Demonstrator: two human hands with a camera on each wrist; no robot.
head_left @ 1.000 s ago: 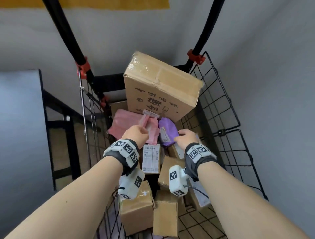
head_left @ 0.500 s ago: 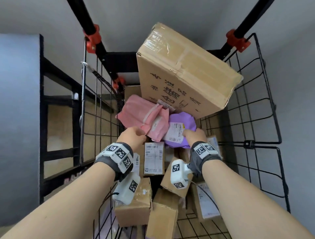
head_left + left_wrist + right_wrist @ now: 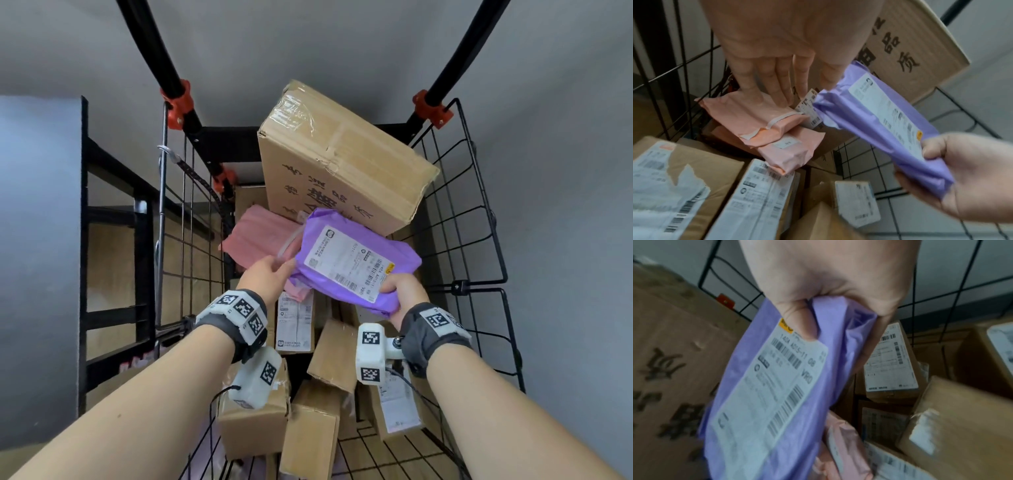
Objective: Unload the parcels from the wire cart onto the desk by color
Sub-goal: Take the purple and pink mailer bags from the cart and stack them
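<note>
At frame centre, above the wire cart, the right hand grips the purple parcel, lifted off the pile since a moment ago; the left hand, fingers straight, reaches toward the pink parcel.

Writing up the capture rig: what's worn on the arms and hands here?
Both forearms are bare, no sleeves or gloves. Each wrist carries a dark grey fabric strap: left wrist strap, right wrist strap. White plates with black square fiducial markers sit on top of each strap. A white camera module with the same markers hangs under each wrist, left module, right module, each trailing a thin black cable.
</note>
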